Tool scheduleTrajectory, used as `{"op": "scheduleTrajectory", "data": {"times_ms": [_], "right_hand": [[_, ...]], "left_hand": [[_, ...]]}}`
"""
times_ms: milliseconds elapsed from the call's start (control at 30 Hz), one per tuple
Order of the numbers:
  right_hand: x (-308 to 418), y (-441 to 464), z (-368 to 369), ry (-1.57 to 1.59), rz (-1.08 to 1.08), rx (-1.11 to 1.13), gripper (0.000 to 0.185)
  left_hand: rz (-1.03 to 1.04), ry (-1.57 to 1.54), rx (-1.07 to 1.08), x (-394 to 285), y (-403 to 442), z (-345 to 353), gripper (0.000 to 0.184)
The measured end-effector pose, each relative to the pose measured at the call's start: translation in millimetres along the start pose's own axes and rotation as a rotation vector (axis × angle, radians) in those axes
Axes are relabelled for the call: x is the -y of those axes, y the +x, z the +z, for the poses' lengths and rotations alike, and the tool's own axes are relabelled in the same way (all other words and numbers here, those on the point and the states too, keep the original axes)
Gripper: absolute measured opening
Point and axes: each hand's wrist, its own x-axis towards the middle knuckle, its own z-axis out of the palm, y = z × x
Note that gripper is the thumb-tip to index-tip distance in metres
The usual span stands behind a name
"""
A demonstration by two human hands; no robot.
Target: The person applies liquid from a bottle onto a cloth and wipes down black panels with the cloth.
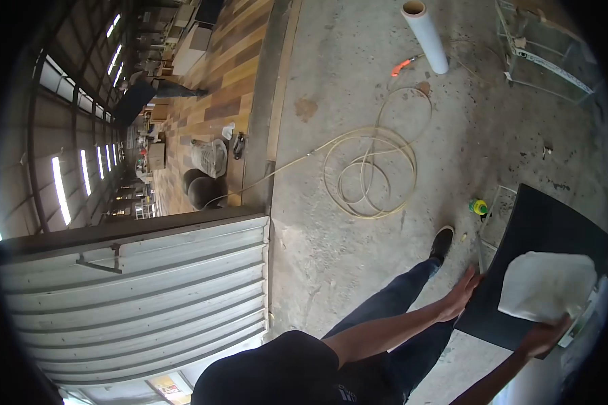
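Observation:
A dark, slightly curved panel (530, 226) is at the right of the view, with a white cloth-like piece (547, 283) lying on its face. My left hand (461, 293) grips the panel's left edge, its fingers along that edge. At the lower edge, my right hand (546, 336) holds the panel beside the white piece; some of its fingers are hidden. Behind the panel, a thin metal frame (498, 216) partly shows, and a yellow-green round object (478, 206) is by it.
A coiled hose (415, 169) with an orange end (402, 66) lies on concrete. White roll (429, 40), metal stand (547, 64) and my shoe (442, 244) are around it. Corrugated metal panel (148, 290) is lower left. Farther off, a person (175, 90) is beside a dark panel.

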Motion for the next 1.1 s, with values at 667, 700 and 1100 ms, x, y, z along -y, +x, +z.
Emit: {"op": "scheduleTrajectory", "data": {"times_ms": [667, 700, 1100], "right_hand": [[21.0, -13.9, 126.1, -0.655, -0.726, 0.536, 0.068], [26.5, 20.6, 134.1, -0.660, -0.668, 0.493, 0.068], [-40.2, 122.9, 85.4, -0.777, -0.191, -0.096, 0.065]], "left_hand": [[0.223, 0.206, -0.327, 30.5, 32.1, -7.1, 0.072], [0.258, 0.179, -0.219, 36.1, 35.5, -18.3, 0.073], [0.433, 0.619, -0.497, 42.1, 41.1, 5.2, 0.090]]}}
